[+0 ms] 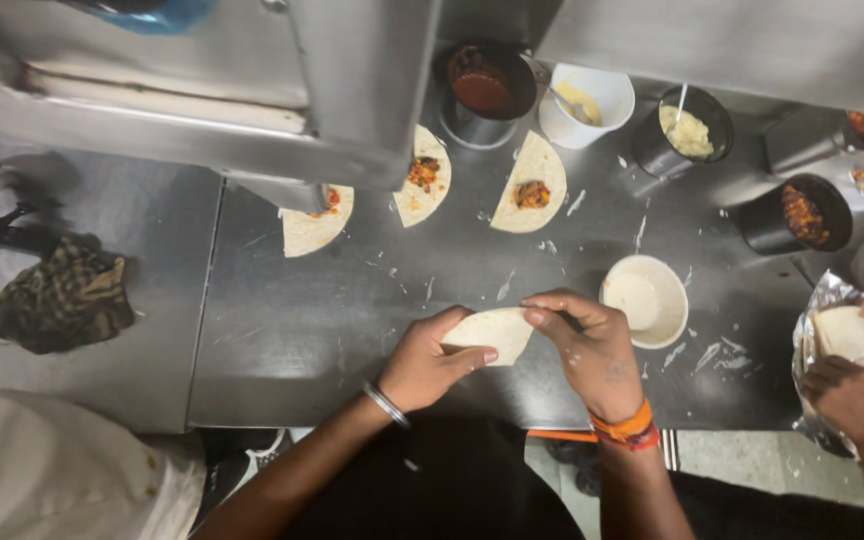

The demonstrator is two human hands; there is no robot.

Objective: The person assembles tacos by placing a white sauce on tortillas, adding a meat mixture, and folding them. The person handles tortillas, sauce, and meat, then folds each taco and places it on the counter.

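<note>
Head view, looking down on a steel tabletop [302, 330]. Low centre of the frame: a folded tortilla [492, 332], half-moon in outline, held just above the tabletop between both hands. Its long axis runs roughly left to right across the frame, tilted slightly upward to the right; the curved edge faces the lower right, the straighter folded edge the upper left. The left hand [430, 362] closes its grip on the tortilla's left end, thumb lying across the lower face. The right hand [592, 350] pinches the right end, fingers curled down over the upper edge. The tortilla thus spans the gap between the two grips.

Upper centre: three folded tortillas with reddish filling [530, 185], lying apart in a row. Just right of the right hand: a white bowl of pale sauce [644, 299]. Upper right: several pots of fillings [692, 130]. Right edge: another person's hands [857, 395] on a foil-wrapped stack of flatbreads [842, 330]. Left: a crumpled checked cloth [62, 295].
</note>
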